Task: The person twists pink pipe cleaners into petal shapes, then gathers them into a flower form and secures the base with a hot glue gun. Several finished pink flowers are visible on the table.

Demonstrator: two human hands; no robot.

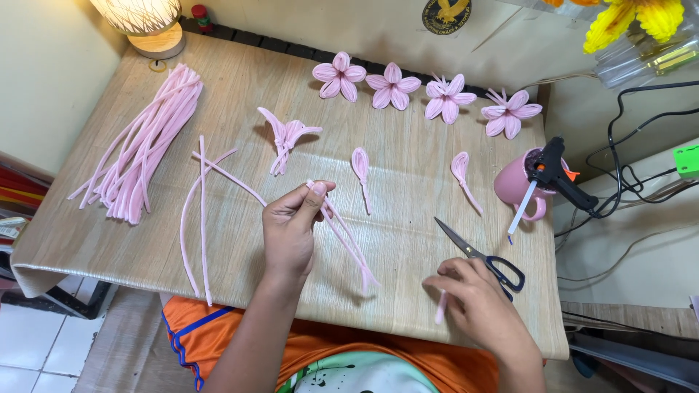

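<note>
While the left hand [290, 231] pinches a bent bunch of pink pipe cleaners [342, 233] at its top fold, thumb and fingers pressed together, the petal-shaping step looks to be in hand. The bunch hangs just left of the scissors [484, 256], ends trailing on the desk [408, 182]. Wrist raised, forearm rising from the near edge. The right hand [477, 302], just below the scissors, pinches a short pink piece [440, 307], fingers curled. Next move likely needs twisting at the fold, steady grip.
</note>
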